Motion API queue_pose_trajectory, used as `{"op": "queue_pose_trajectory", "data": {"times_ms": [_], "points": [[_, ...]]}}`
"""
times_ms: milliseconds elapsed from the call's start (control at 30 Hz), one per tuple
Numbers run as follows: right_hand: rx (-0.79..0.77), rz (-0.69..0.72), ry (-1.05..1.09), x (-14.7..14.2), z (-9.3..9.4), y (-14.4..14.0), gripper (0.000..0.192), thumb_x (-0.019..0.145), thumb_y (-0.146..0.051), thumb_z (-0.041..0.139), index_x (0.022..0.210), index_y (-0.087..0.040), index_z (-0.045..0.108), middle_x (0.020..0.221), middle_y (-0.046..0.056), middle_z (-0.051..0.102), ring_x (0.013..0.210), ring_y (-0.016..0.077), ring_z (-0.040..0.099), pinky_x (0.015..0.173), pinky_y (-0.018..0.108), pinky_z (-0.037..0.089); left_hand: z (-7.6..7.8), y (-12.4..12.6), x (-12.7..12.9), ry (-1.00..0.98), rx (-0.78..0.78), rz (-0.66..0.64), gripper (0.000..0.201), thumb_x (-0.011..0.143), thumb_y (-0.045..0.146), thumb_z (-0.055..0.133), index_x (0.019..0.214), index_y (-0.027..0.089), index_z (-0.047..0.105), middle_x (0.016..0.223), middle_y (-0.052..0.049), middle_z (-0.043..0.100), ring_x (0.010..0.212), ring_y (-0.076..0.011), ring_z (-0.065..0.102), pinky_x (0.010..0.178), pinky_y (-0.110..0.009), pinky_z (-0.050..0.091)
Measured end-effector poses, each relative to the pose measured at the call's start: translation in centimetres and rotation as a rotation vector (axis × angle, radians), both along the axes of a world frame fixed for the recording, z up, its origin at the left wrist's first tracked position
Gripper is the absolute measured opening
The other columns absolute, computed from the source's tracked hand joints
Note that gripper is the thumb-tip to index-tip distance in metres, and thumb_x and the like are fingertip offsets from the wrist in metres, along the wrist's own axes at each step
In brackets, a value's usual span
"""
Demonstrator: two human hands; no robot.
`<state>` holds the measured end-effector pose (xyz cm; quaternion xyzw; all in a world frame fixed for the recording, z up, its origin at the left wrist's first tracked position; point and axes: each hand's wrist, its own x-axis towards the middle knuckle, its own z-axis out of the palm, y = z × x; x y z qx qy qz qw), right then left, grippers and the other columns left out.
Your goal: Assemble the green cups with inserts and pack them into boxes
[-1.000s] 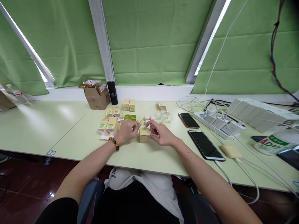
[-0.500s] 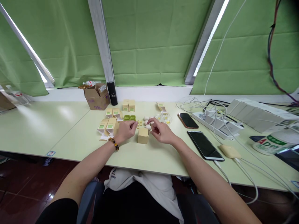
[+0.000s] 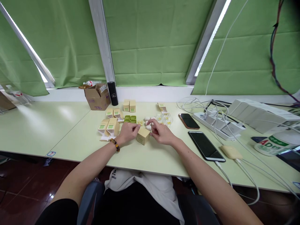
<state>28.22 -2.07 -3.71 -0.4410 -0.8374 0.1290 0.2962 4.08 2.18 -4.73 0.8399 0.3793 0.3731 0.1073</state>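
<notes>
A small cardboard box (image 3: 143,136) stands on the table between my hands, one corner turned toward me and a pale panel on its left face. My left hand (image 3: 128,132), with a beaded bracelet, is closed at the box's upper left corner, thumb along the edge. My right hand (image 3: 161,132) has its forefinger raised and bent, apart from the thumb; its lower fingertips meet the box's right corner. Behind lie green square cups (image 3: 130,118), tiny yellow pieces (image 3: 140,122), white rounded pieces (image 3: 148,118) partly hidden by my right hand, and clear round holders (image 3: 167,118) with yellow centres.
Open small boxes (image 3: 112,126) stand at left, two more small boxes (image 3: 129,106) farther back. A brown carton (image 3: 97,97) and black cylinder (image 3: 112,93) are by the wall. Two phones (image 3: 206,146), a power strip (image 3: 217,126) and white cables lie at right.
The small box has turned on the table, so a corner and a panelled face now show. My left hand has moved slightly right toward it; my right hand has barely moved.
</notes>
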Motion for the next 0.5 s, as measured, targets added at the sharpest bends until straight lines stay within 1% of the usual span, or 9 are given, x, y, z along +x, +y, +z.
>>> {"op": "queue_pose_trajectory", "data": {"times_ms": [67, 200, 333, 400, 500], "points": [[0.009, -0.044, -0.028, -0.2, -0.3, 0.2, 0.041, 0.086, -0.016, 0.056, 0.126, -0.024, 0.047, 0.065, -0.009, 0.053, 0.059, 0.0171, 0.049, 0.062, 0.028, 0.027, 0.0, -0.1, 0.1, 0.010, -0.007, -0.019, 0.056, 0.105, 0.045, 0.043, 0.055, 0.019, 0.040, 0.050, 0.001, 0.044, 0.049, -0.0120, 0.036, 0.056, -0.032, 0.021], [0.024, -0.114, -0.116, -0.5, -1.0, 0.7, 0.043, 0.088, -0.014, 0.053, 0.129, -0.023, 0.048, 0.067, -0.006, 0.061, 0.060, 0.0192, 0.052, 0.060, 0.029, 0.024, -0.1, -0.3, 0.2, 0.021, -0.025, -0.039, 0.056, 0.105, 0.045, 0.043, 0.055, 0.019, 0.044, 0.050, 0.000, 0.047, 0.049, -0.0125, 0.040, 0.057, -0.032, 0.024], [0.043, -0.209, -0.224, -0.4, -1.2, 1.0, 0.041, 0.091, -0.015, 0.052, 0.132, -0.022, 0.049, 0.073, -0.002, 0.070, 0.065, 0.0216, 0.060, 0.060, 0.029, 0.022, 0.1, -0.3, 0.2, -0.002, -0.016, 0.022, 0.053, 0.105, 0.043, 0.043, 0.058, 0.020, 0.046, 0.053, 0.000, 0.052, 0.051, -0.0141, 0.044, 0.058, -0.033, 0.029], [0.060, -0.279, -0.293, -0.3, -0.9, 1.0, 0.038, 0.092, -0.017, 0.052, 0.130, -0.023, 0.051, 0.077, 0.000, 0.073, 0.070, 0.0228, 0.064, 0.061, 0.030, 0.021, 0.4, -0.3, 0.1, -0.040, 0.017, 0.047, 0.045, 0.104, 0.040, 0.045, 0.064, 0.021, 0.050, 0.060, -0.001, 0.058, 0.057, -0.0160, 0.051, 0.064, -0.034, 0.037], [0.076, -0.367, -0.390, -0.2, -0.4, 0.9, 0.034, 0.093, -0.017, 0.051, 0.126, -0.023, 0.054, 0.084, 0.003, 0.077, 0.077, 0.0237, 0.069, 0.061, 0.031, 0.020, 1.1, -0.3, 0.0, -0.073, 0.046, 0.024, 0.026, 0.102, 0.035, 0.050, 0.083, 0.021, 0.060, 0.082, -0.004, 0.070, 0.078, -0.0201, 0.063, 0.085, -0.039, 0.046]]}}
